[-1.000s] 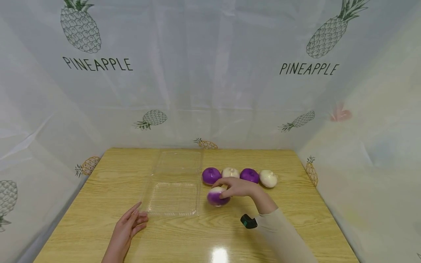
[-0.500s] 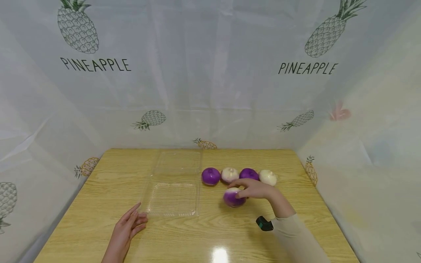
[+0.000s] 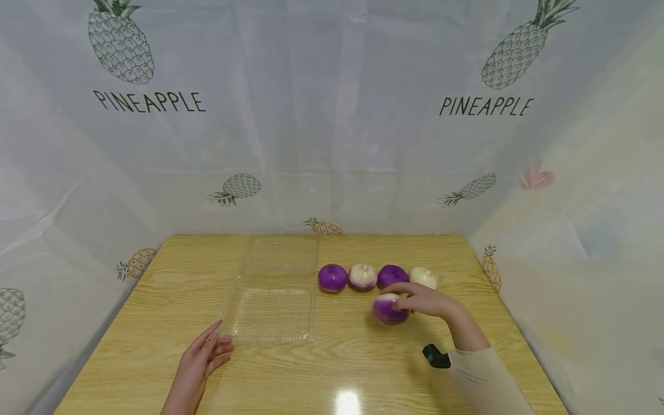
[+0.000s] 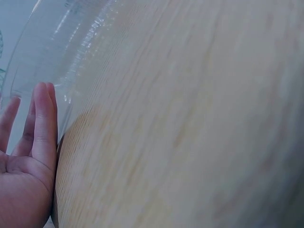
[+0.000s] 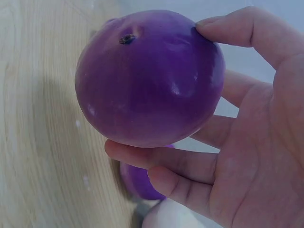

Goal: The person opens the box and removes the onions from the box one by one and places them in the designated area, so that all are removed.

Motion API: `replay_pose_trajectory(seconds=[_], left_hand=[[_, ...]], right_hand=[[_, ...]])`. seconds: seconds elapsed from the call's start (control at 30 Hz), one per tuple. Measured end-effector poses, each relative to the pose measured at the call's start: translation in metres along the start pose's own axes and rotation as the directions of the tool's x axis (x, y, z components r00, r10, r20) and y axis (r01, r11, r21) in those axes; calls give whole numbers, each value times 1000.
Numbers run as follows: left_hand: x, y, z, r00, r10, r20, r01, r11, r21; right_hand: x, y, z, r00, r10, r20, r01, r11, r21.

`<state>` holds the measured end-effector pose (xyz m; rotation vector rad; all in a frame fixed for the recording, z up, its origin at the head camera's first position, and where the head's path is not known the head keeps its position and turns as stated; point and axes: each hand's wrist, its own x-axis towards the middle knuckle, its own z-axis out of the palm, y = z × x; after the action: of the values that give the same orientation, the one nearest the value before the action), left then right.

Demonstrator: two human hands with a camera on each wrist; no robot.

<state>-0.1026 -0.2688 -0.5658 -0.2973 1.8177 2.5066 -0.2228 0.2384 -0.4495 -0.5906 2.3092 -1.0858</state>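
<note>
My right hand (image 3: 425,301) grips a purple-and-white turnip (image 3: 391,311) between thumb and fingers, close over the table and in front of the row. In the right wrist view the turnip's purple side (image 5: 149,80) faces the camera, showing a small dark stem scar. The thumb lies on one side and the fingers spread under the other. At the left, my left hand (image 3: 199,360) rests on its edge with fingers extended, fingertips right at the near left corner of a clear plastic clamshell box (image 3: 313,314). Nothing is held in it.
Behind the held turnip stand a purple turnip (image 3: 332,278), a whitish turnip (image 3: 362,276), another purple one and, at the right end, a cream turnip (image 3: 424,278). The clamshell lies unfolded, its lid (image 3: 282,253) toward the back. A patterned curtain (image 3: 332,144) closes off the table's back and sides.
My right hand has carried the turnip to the right, from beside the clamshell to in front of the row's right half. My left hand and the clamshell have stayed put.
</note>
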Motion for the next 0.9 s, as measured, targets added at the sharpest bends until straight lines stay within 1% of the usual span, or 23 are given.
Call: replay_pose_trajectory(seconds=[0.1,0.23,0.43,0.6,0.73,0.9], left_hand=[[0,0,0,1000,6,2,-6,1000,1],[0,-1,0,1000,6,6,-6,1000,-1],[0,0,0,1000,15,8,-15,1000,7],[0,1,0,1000,11,16,-11,1000,9],[0,1,0,1000,6,13,-6,1000,5],[-1,0,-1,1000,24,19,-24,1000,-1]], right_hand=[[-7,4,-2,1000,23,-20,-23,999,33],[-17,13,-5,998,33,-53,-30,997,65],[-30,25,-9,996,5,-94,2,997,77],[-41,32,-12,988,13,-154,1,996,91],[-48,37,-14,981,36,-190,-15,994,108],[-54,47,-15,968,89,-233,-63,991,116]])
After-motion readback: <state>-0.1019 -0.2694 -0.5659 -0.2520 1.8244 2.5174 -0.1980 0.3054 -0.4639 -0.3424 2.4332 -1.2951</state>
